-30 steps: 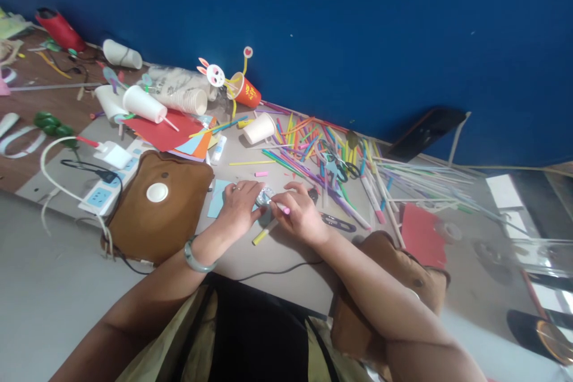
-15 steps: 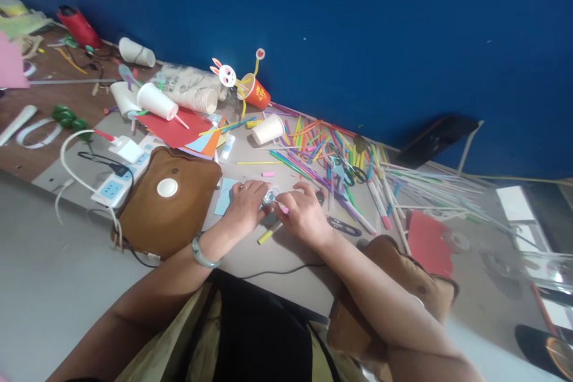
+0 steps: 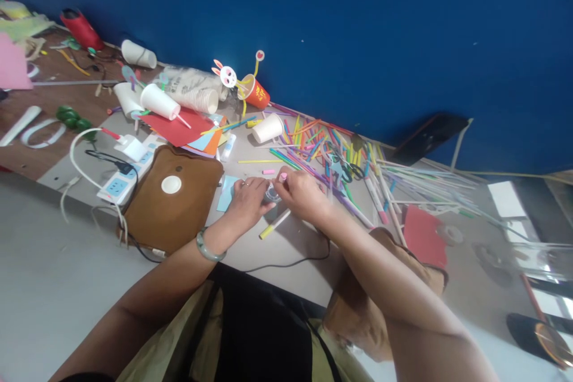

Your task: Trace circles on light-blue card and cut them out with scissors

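My left hand point(image 3: 248, 198), with a bracelet at its wrist, holds a small round pale piece point(image 3: 273, 193) between thumb and fingertips, low over the table. My right hand point(image 3: 305, 194) is closed around a pink marker point(image 3: 283, 177), whose pink end shows above the fingers; its other end is hidden. Just beyond the hands lies a pink marker cap point(image 3: 268, 172). A yellow-ended marker point(image 3: 274, 225) rests on the table below them. Light blue paper point(image 3: 226, 193) lies beside my left hand.
A brown bag point(image 3: 174, 215) and a power strip point(image 3: 117, 186) are on the left. Coloured sticks, scissors point(image 3: 351, 172) and a white paper cup point(image 3: 268, 129) lie beyond my hands. An orange-red cup point(image 3: 254, 92) with a rabbit face stands by the blue wall.
My right hand has turned and moved slightly up, and the marker's pink end now shows higher. More of the yellow-ended marker is visible. The view has shifted slightly.
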`<state>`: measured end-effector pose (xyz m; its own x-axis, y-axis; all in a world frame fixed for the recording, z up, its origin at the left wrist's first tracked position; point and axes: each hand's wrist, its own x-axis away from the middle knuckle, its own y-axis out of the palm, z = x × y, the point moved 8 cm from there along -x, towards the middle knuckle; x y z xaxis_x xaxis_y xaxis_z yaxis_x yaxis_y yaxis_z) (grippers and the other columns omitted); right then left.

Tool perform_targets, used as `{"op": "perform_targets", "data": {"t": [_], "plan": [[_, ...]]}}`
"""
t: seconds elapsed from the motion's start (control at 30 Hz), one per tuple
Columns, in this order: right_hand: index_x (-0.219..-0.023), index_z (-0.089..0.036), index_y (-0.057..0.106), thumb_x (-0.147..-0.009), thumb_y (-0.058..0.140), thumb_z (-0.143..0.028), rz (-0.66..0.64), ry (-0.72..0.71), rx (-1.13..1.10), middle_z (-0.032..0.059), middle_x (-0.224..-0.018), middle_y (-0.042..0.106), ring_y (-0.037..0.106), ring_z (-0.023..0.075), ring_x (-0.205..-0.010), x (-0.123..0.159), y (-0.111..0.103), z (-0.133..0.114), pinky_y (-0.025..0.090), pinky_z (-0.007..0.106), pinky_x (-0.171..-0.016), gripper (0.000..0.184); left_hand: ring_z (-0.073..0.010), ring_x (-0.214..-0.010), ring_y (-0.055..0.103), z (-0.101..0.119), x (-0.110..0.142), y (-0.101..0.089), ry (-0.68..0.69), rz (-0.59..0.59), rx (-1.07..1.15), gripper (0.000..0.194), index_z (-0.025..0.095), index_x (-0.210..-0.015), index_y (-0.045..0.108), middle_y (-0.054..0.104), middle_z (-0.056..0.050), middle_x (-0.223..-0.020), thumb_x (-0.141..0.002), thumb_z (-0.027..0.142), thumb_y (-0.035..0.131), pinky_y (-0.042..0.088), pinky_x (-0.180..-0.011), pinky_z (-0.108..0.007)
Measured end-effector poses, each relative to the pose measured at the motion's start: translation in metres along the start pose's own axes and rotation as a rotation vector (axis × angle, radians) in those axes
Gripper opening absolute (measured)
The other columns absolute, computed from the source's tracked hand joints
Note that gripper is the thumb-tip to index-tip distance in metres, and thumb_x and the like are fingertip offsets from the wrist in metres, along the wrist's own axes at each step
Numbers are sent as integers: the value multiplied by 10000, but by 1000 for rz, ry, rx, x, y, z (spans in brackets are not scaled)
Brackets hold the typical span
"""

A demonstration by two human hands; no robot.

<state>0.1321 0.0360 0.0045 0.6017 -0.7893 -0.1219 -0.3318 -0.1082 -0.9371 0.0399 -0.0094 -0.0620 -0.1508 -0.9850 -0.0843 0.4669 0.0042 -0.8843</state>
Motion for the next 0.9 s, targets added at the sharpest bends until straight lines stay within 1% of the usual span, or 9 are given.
{"op": "perform_targets", "data": {"t": [0.07,0.2,0.33,0.43,0.53,0.63,0.77,0.9], "plan": [[-731,-190,580,-940,491,-272,-45,107,-120,0,-531,548,479,153,-498,-5,2,10,321,274,-555,242,-290,-1159,561,1,0,-3,-9,-18,20,362,179,-1206,585,658,-106,-1173,-890,318,695,361,-961,-438],[-575,-188,570,-929,512,-271,-110,254,-345,-8,-454,540,536,138,-486,-9,8,25,376,250,-569,368,-301,-1191,552,2,0,-6,-16,-37,28,352,182,-1215,588,656,-112,-1201,-898,301,684,357,-967,-448],[-513,-175,615,-943,490,-307,-98,350,-497,2,-425,558,562,134,-456,-3,14,36,431,245,-583,467,-298,-1227,538,4,0,-8,-7,-56,59,380,187,-1262,574,648,-113,-1272,-917,319,659,355,-983,-450],[-539,-165,654,-953,485,-335,-45,390,-546,16,-459,604,580,134,-457,3,17,41,457,249,-591,479,-298,-1238,533,3,0,-9,-14,-63,72,389,192,-1284,570,642,-112,-1303,-924,317,645,351,-994,-451],[-567,-164,666,-958,485,-357,5,399,-573,32,-492,641,600,142,-477,9,18,45,474,257,-589,473,-302,-1240,533,1,0,-7,-23,-66,79,407,196,-1300,568,643,-119,-1306,-917,313,643,350,-998,-457],[-599,-176,644,-948,514,-421,43,390,-650,36,-500,653,607,157,-476,15,15,49,478,265,-536,445,-305,-1249,532,-1,0,-4,-3,-57,92,427,196,-1318,556,636,-128,-1319,-912,304,633,352,-1001,-460],[-759,-209,580,-890,602,-536,166,428,-857,12,-582,681,582,149,-440,29,-1,55,424,245,-406,353,-302,-1259,532,-5,0,0,20,-21,94,422,209,-1307,563,635,-123,-1321,-902,306,632,343,-1030,-463],[-807,-219,540,-862,640,-587,317,407,-953,-8,-597,662,556,124,-437,46,-20,52,442,235,-414,385,-297,-1258,542,-7,-1,2,28,4,104,419,214,-1276,585,646,-110,-1306,-877,315,660,337,-1059,-464]]}}
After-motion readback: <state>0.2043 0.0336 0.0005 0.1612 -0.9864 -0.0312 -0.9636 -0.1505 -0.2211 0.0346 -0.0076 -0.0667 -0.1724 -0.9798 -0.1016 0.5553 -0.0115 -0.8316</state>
